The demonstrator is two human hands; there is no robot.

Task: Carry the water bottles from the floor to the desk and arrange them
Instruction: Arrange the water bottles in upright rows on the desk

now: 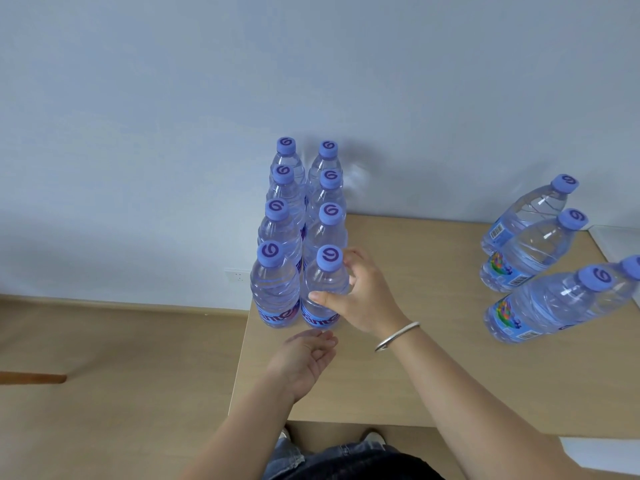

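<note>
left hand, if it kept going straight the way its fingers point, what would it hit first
Likely the near right bottle of the double row, low by its label, the one the right hand grips. The left hand is just short of it, though depth is unclear.

Eight bottles point(301, 233) stand in two rows at the desk's point(415, 375) left edge, four more bottles point(540, 258) right.

A pale wooden desk point(415, 358) stands against the wall, with eight capped water bottles point(275, 289) upright in two touching rows at its left edge and more bottles point(540, 306) standing well apart near its right edge.
</note>
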